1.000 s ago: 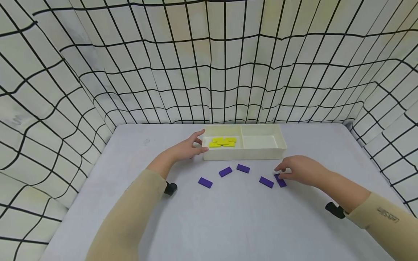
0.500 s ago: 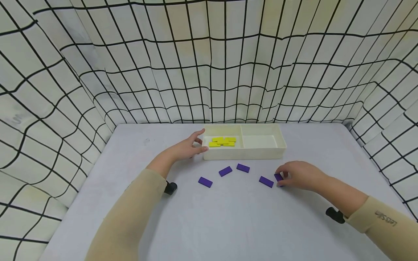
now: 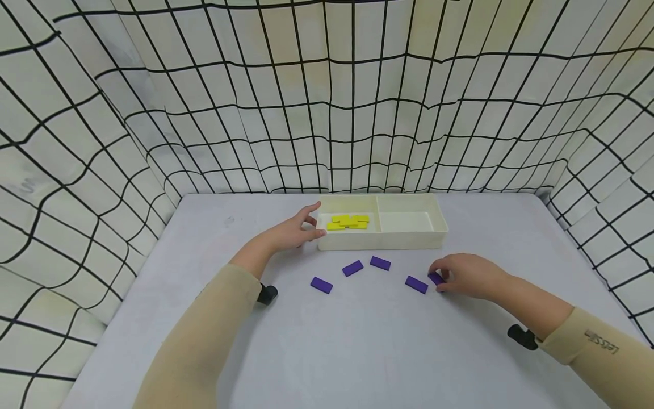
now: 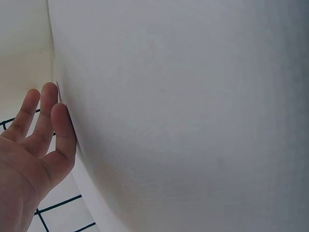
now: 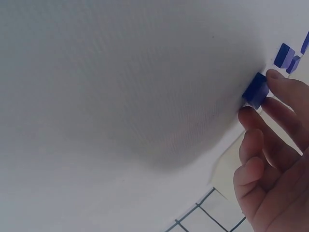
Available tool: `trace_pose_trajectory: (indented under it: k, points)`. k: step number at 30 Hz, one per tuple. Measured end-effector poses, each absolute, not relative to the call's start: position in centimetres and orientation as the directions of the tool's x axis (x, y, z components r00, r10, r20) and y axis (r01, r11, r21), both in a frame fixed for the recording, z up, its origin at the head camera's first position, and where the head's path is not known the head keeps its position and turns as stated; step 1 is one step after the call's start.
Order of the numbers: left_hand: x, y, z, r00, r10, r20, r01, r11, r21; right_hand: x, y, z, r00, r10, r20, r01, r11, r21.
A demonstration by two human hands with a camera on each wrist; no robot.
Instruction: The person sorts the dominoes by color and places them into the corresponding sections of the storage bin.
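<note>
In the head view, my right hand point(image 3: 472, 275) pinches a small purple rectangular block point(image 3: 436, 278) between thumb and fingertips, low over the table. The right wrist view has this block point(image 5: 255, 90) tilted between the fingers. Another purple block point(image 3: 416, 284) lies just left of it. My left hand point(image 3: 289, 232) rests against the left end of a white two-compartment box point(image 3: 409, 241), thumb by the front corner, forefinger by the rear one. Several flat yellow blocks point(image 3: 348, 222) lie in the box's left compartment. In the left wrist view, the left fingers point(image 4: 63, 128) look relaxed.
Three more purple blocks lie in front of the box: one at left point(image 3: 321, 285), one nearer the middle point(image 3: 352, 268) and one under the divider point(image 3: 380, 263). A white cloth covers the table point(image 3: 347, 352). Black netting point(image 3: 352, 108) over white walls surrounds it.
My right hand has come down and toward me slightly, and its fingers have closed on the rightmost purple block, which has turned a little. The left hand and the box stay in place.
</note>
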State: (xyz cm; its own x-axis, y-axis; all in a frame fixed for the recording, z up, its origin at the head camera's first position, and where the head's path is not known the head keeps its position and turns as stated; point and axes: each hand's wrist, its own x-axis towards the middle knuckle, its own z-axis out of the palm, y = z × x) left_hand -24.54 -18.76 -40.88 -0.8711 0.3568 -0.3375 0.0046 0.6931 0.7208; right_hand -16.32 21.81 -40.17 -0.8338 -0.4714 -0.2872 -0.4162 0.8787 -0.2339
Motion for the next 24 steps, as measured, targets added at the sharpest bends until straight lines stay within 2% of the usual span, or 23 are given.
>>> trace_pose_trajectory:
  k: [10, 24]
  points:
    - [-24.6, -18.7, -41.0, -0.873, 0.351, -0.339, 0.005, 0.702, 0.712, -16.1, 22.6, -40.3, -0.794, -0.575, -0.200, -0.550, 0.818, -0.170]
    - [-24.6, -18.8, -41.0, -0.872, 0.351, -0.341, 0.003, 0.701, 0.713, -16.5, 23.3, -40.9, -0.769, -0.624, -0.139, -0.617, 0.781, -0.096]
